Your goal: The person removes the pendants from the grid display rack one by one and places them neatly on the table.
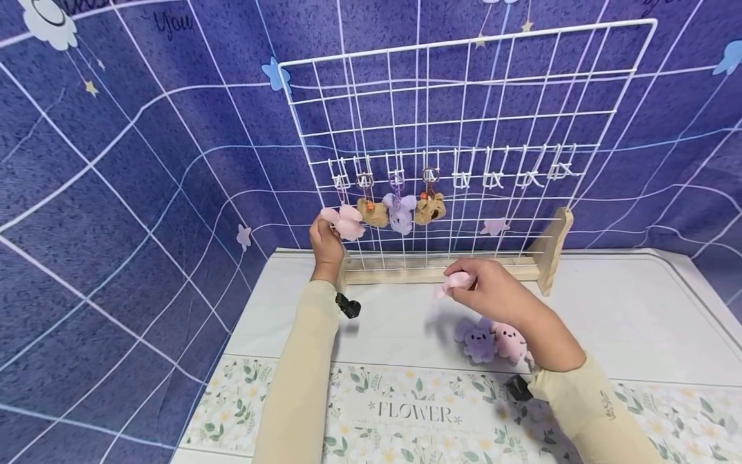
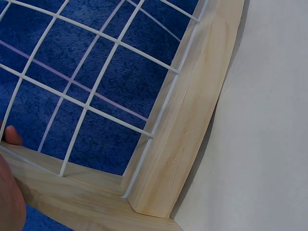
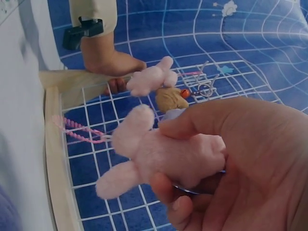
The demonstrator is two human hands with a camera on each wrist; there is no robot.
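Observation:
My right hand (image 1: 493, 290) pinches a pink plush bunny keychain (image 3: 163, 159) by its body, in front of the rack. Its ears point away from the palm and a twisted pink cord (image 3: 79, 130) trails from it. With thumb and fingers on either side, my left hand (image 1: 326, 248) grips the wooden side piece (image 2: 43, 192) of the rack stand. Right beside that hand hangs another pink plush keychain (image 1: 346, 222). Farther along the same hook row of the white wire rack (image 1: 464, 119) hang a brown plush (image 1: 373, 212), a purple plush (image 1: 400, 216) and another brown plush (image 1: 430, 209).
Several bare white hooks (image 1: 493, 180) continue to the right on the rack. On the white table (image 1: 626, 309), below my right hand, lie a purple plush (image 1: 480, 343) and a pink plush (image 1: 510, 341). A floral mat (image 1: 417, 444) covers the front. Blue patterned cloth (image 1: 145, 161) surrounds the table.

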